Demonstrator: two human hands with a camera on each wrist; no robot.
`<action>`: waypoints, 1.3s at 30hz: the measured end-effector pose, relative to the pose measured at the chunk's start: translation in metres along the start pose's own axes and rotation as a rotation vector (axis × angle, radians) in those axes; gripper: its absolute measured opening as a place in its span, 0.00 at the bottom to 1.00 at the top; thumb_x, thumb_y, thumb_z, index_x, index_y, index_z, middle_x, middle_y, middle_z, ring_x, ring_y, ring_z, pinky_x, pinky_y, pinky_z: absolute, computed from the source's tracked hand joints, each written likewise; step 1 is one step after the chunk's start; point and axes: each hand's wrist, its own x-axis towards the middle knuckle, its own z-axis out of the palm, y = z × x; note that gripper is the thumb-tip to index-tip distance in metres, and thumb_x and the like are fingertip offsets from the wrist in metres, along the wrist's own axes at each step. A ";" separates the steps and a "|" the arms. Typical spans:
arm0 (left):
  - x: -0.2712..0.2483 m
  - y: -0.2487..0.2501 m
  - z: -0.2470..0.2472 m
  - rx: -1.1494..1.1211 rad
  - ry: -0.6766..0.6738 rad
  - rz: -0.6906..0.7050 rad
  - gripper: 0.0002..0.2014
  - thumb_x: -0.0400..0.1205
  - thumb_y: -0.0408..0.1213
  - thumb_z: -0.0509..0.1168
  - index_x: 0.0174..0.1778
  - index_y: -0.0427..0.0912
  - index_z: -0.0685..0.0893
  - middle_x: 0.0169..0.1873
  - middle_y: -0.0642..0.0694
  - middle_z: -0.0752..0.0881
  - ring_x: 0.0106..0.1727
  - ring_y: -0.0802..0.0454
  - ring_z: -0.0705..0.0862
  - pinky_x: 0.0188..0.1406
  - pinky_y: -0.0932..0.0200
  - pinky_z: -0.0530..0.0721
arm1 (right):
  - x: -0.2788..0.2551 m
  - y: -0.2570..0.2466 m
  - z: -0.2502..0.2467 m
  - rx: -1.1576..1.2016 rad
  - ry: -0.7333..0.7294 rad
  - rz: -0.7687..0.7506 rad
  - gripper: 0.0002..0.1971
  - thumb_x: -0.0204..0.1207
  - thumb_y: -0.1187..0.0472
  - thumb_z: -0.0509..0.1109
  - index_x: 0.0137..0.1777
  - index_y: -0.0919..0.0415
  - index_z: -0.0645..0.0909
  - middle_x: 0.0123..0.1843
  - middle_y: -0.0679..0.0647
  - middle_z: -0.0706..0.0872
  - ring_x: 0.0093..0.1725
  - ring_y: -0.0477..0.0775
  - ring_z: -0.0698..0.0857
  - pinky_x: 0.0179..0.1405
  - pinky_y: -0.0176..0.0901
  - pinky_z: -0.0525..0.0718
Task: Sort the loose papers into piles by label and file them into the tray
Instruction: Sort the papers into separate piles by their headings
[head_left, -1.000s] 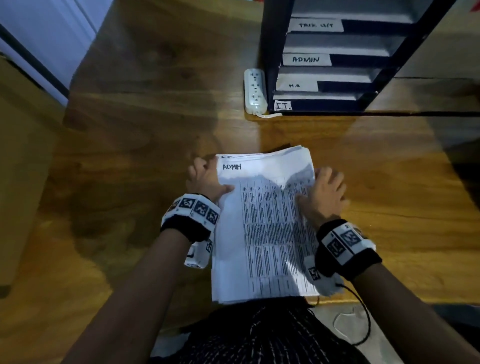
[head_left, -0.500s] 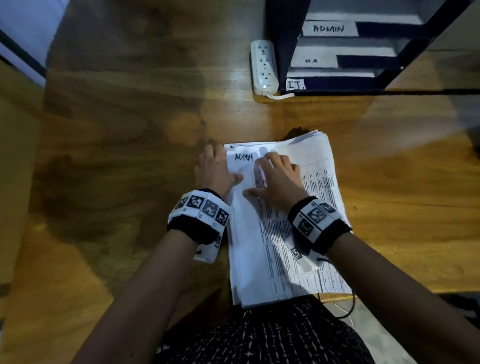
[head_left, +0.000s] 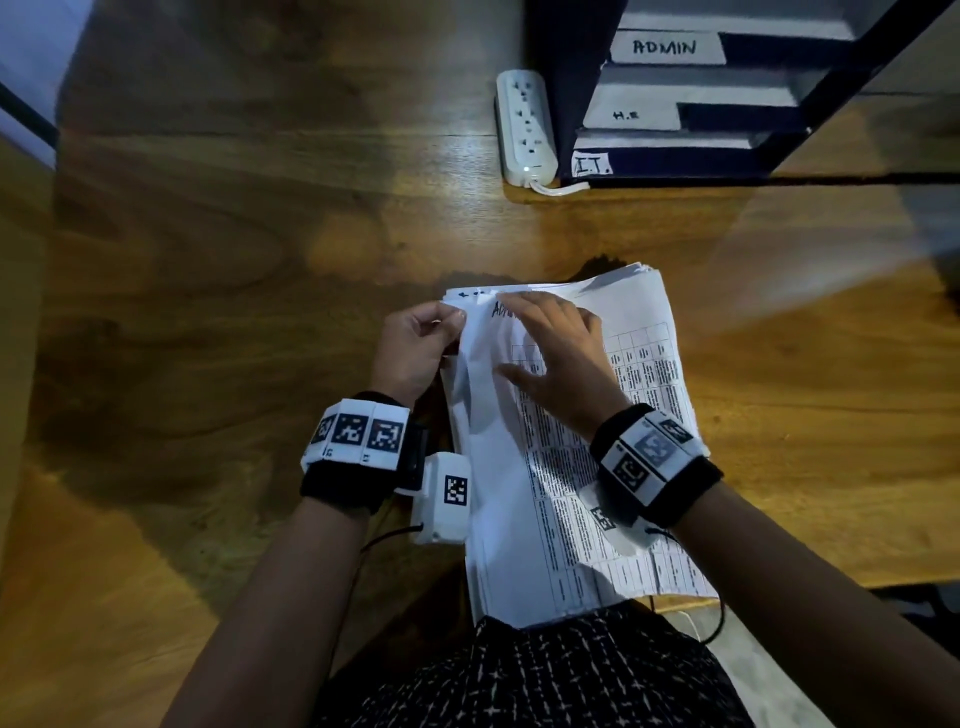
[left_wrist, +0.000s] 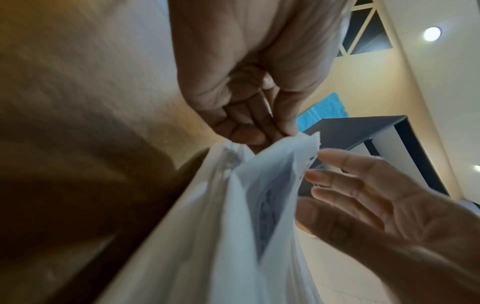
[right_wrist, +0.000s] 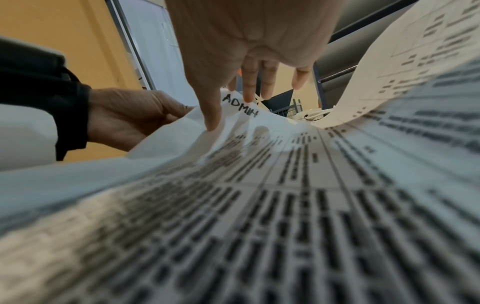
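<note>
Many thin white printed sheets form a loose paper stack (head_left: 597, 467) at 6 o'clock on the wooden counter (head_left: 260, 260). The left hand (head_left: 410, 348) pinches its upper-left corner; the right hand (head_left: 561, 353) lies flat and released on top. Light, floppy and slippery, likely best gripped at the edges.

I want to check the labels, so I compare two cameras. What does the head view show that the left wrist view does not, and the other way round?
Only the head view shows the tray slot labels ADMIN, H.R and I.T., the power strip and the table. Only the left wrist view shows the left hand pinching the lifted sheets' corner from below, and ceiling lights. Both show the paper stack, the right hand with straight fingers and the dark tray frame.
</note>
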 end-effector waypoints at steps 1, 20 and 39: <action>0.000 0.001 0.001 0.014 0.015 0.006 0.13 0.81 0.27 0.62 0.32 0.45 0.82 0.25 0.57 0.85 0.30 0.61 0.81 0.39 0.62 0.80 | 0.001 -0.001 0.000 0.015 0.016 -0.020 0.34 0.67 0.58 0.78 0.73 0.60 0.71 0.71 0.57 0.76 0.71 0.59 0.73 0.62 0.51 0.61; -0.012 0.001 0.013 0.600 0.249 0.053 0.22 0.80 0.36 0.66 0.71 0.48 0.76 0.62 0.45 0.85 0.61 0.48 0.84 0.62 0.51 0.82 | -0.003 0.028 -0.009 0.165 0.135 -0.142 0.11 0.69 0.54 0.66 0.41 0.60 0.86 0.48 0.52 0.89 0.58 0.50 0.80 0.57 0.56 0.64; -0.010 0.008 0.015 0.543 0.298 -0.015 0.10 0.76 0.31 0.70 0.52 0.39 0.82 0.44 0.47 0.84 0.46 0.55 0.81 0.46 0.65 0.78 | 0.016 0.018 -0.007 0.151 -0.128 -0.015 0.07 0.70 0.60 0.73 0.46 0.59 0.82 0.52 0.53 0.86 0.61 0.53 0.75 0.57 0.42 0.56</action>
